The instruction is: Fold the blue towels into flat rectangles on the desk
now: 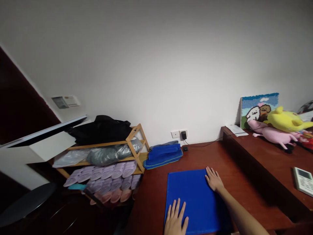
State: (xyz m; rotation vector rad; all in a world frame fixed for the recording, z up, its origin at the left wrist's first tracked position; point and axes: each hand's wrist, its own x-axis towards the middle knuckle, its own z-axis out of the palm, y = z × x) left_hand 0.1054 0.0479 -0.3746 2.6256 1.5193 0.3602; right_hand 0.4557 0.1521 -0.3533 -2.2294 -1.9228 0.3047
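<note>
A blue cloth (189, 189) lies spread flat on the reddish-brown wooden desk (154, 195). My left hand (175, 220) rests on the cloth's near left part, palm down with fingers spread. At the far right corner, my right hand (214, 179) lies flat, its fingertips by the cloth's edge and partly over the desk. Neither hand grips anything. Behind the cloth, against the wall, sits a stack of folded blue cloths (163, 156).
Left of the desk stands a wooden rack (138, 156) with slippers (107, 173) and a black bag (105, 130). A charger (184, 134) is plugged into the wall. On the raised right section are plush toys (274, 133), a picture (259, 107) and a calculator (304, 180).
</note>
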